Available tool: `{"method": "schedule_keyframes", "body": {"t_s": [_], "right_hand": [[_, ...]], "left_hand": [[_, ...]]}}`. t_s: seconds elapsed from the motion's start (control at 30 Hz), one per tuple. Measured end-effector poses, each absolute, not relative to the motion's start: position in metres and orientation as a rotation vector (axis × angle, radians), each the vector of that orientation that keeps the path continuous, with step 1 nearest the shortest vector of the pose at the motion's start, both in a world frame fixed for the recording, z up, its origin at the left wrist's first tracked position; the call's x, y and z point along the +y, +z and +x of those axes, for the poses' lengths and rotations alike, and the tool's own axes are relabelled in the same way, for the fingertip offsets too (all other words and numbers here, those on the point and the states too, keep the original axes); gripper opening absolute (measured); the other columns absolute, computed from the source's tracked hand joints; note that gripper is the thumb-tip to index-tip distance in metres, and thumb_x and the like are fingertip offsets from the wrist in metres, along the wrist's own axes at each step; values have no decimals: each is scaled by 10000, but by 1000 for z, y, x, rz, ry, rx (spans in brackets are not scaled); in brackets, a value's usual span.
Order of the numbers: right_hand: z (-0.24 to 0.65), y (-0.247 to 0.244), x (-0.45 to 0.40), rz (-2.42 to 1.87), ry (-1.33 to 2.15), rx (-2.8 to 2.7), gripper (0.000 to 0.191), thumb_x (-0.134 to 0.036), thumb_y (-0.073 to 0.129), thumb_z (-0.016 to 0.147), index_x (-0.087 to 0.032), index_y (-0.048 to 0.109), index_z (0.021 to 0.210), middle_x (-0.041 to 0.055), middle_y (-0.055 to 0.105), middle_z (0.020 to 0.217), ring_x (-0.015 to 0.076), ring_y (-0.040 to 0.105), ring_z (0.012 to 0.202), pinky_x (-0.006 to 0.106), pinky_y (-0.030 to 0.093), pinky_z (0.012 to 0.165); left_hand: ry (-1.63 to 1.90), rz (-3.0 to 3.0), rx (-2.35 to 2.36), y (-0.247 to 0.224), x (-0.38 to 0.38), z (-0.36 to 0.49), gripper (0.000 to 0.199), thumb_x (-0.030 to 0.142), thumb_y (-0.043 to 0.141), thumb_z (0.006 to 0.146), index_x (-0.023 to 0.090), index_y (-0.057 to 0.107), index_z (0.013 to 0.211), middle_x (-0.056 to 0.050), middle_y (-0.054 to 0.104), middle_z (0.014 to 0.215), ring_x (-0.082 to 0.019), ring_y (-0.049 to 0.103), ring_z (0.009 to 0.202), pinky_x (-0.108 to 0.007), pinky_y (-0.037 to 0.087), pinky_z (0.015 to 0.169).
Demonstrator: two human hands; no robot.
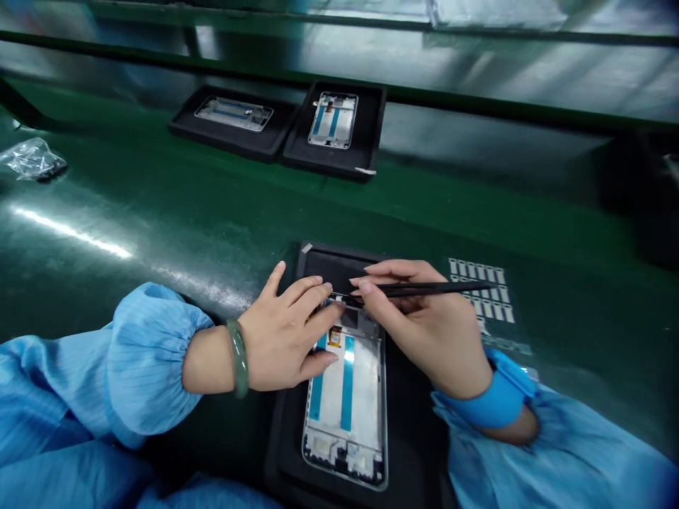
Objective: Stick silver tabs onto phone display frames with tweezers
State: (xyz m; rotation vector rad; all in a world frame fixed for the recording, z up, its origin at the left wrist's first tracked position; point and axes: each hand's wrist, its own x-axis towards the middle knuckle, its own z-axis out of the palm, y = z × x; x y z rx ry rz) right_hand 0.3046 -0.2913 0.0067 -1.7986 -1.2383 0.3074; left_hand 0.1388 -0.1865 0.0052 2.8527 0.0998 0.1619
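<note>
Right hand: fingers pinch tweezers, tips indistinct. Left hand: fingers spread, partly hiding phone frame.

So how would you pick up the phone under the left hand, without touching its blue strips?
I'd pinch the phone by both long side edges near its lower end, coming from above. It lies flat on the black tray, those edges are uncovered there, and the blue strips run between them. The left hand covers part of the upper end.
</note>
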Motion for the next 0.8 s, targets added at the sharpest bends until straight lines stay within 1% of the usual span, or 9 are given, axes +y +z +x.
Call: {"method": "schedule_keyframes", "body": {"t_s": [0.23,0.33,0.47,0.6,0.73,0.77,0.8], "right_hand": [[302,9,-290,-1810,190,-1439,130,-162,570,855,-225,567,969,12,653,898,157,662,740,266,558,681],[305,7,-290,-1804,226,-1438,122,-177,570,855,-216,572,970,19,655,899,162,665,741,268,560,669],[309,4,-291,-1763,356,-1270,163,-229,607,853,-211,565,1010,20,661,877,161,672,742,229,554,592],[306,0,-290,-1743,280,-1357,111,-197,608,844,-213,587,952,14,653,887,153,659,756,252,548,675],[309,2,-289,-1718,305,-1239,71,-220,601,855,-218,587,924,5,639,834,150,640,716,252,526,626],[313,5,-291,-1708,302,-1184,42,-224,570,875,-219,585,915,7,636,823,154,635,725,259,520,634],[318,10,-293,-1702,279,-1158,55,-217,530,894,-219,584,905,13,635,830,161,631,758,274,514,667]], "left_hand": [[171,2838,98,4,-186,140,500,448,414,903,120,458,1278,-160,471,1326,-302,353,1288,-644,193,1061],[161,2834,105,4,-186,140,506,455,420,900,127,453,1283,-156,468,1331,-302,352,1290,-652,181,1061],[144,2837,122,4,-186,141,514,469,411,903,141,443,1298,-154,462,1340,-300,339,1302,-666,126,1070],[135,2831,126,4,-186,141,510,468,426,895,142,450,1288,-150,464,1337,-299,340,1300,-662,129,1074],[126,2827,136,4,-186,140,501,452,451,889,150,448,1288,-145,460,1339,-300,338,1300,-664,144,1069],[124,2825,139,4,-186,140,499,449,459,886,154,446,1288,-143,461,1337,-299,341,1299,-663,147,1069],[124,2821,143,4,-186,140,496,446,466,883,158,447,1286,-142,463,1334,-298,344,1297,-663,147,1068]]}}
